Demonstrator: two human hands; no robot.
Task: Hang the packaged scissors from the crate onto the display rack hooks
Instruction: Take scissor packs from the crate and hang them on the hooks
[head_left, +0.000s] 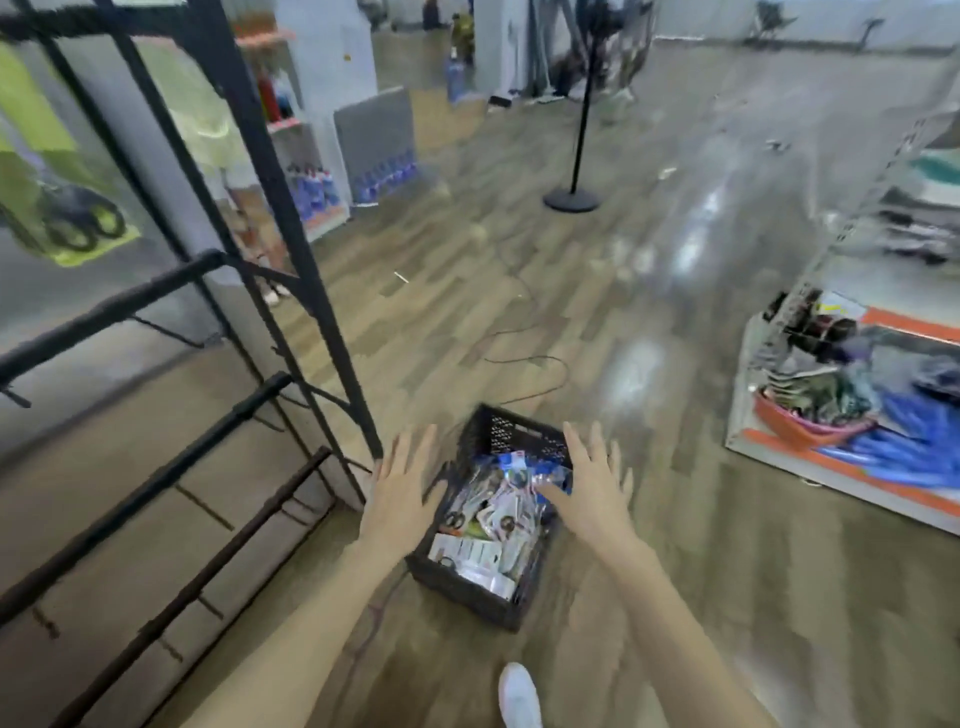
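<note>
A black plastic crate (506, 428) stands on the wooden floor, filled with several packaged scissors (493, 525). My left hand (402, 486) hovers flat over the crate's left rim, fingers spread and holding nothing. Over the right side of the crate my right hand (592, 480) is also spread flat and empty. The black display rack (291, 234) rises at the left, with bars and short hooks. One yellow-green pack of scissors (72, 218) hangs on it at the upper left. The view is blurred by motion.
A black stand with a round base (571, 200) is on the floor ahead. A cable (524, 364) lies behind the crate. Stocked shelves (852, 395) stand at the right, more shelving (306, 171) at the back left. My white shoe (519, 696) is below.
</note>
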